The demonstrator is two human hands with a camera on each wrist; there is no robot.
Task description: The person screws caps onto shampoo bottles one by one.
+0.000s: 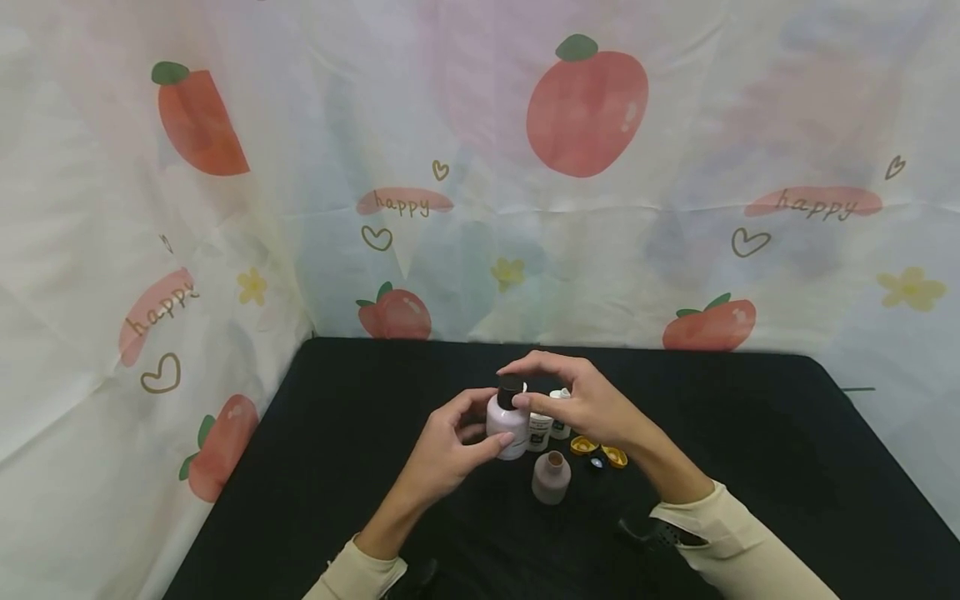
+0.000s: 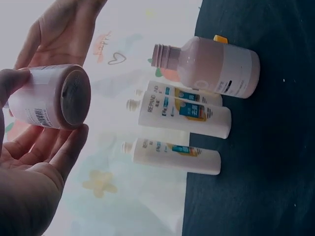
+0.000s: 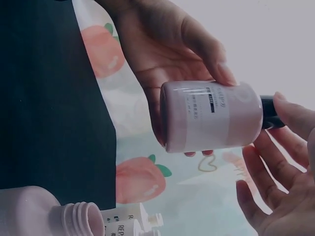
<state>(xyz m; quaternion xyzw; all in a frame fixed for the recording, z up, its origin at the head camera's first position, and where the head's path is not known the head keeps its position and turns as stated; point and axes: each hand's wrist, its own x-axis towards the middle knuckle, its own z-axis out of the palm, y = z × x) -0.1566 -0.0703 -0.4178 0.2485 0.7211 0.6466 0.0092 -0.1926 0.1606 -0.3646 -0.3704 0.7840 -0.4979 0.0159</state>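
My left hand [image 1: 442, 454] grips a pale pink bottle [image 1: 506, 425] with a white label, thumb on one side and fingers on the other. The bottle is raised above the black table, and its dark base [image 2: 76, 98] faces the left wrist camera. On top sits a black cap [image 3: 270, 112], which my right hand [image 1: 588, 404] pinches between thumb and fingers. Below the hands a second pink bottle [image 1: 551, 479] stands upright without a cap, its threaded neck [image 2: 166, 56] bare.
Three slim white bottles [image 2: 184, 113] with blue and yellow labels stand behind the uncapped bottle. Two yellow caps [image 1: 583, 446] and a small black piece [image 1: 597, 462] lie to its right on the table [image 1: 360, 400]. A printed curtain [image 1: 480, 125] hangs behind and at the left.
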